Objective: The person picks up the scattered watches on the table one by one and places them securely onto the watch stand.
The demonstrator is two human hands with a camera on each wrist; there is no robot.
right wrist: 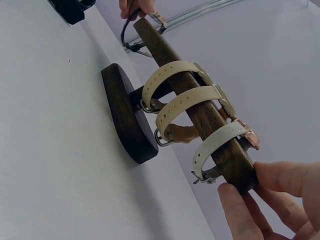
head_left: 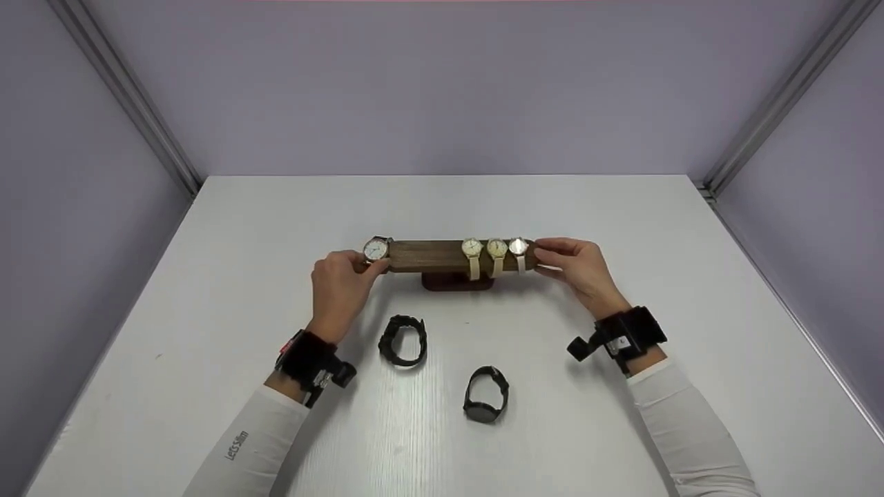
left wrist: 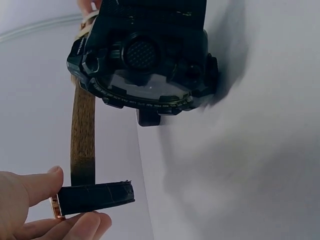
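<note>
A white table (head_left: 621, 428) carries a dark wooden watch stand (head_left: 442, 255): a horizontal bar on a round base, mid-table. Three beige-strapped watches (head_left: 496, 254) wrap its right half. The right hand (head_left: 577, 268) pinches the bar's right end. The left hand (head_left: 342, 286) pinches a white-dialled, black-strapped watch (head_left: 376, 249) at the left end. Two black watches (head_left: 442, 373) lie nearer the person.

- The person wears long white sleeves on both arms, close-fitting and reaching to the wrists.
- The left sleeve (head_left: 242, 442) bears small grey lettering along the forearm.
- A black strap with a black camera unit (head_left: 314, 362) sits on the left wrist, showing a small red mark.
- The right wrist carries a matching black strap and camera (head_left: 621, 338) with a small white label.
</note>
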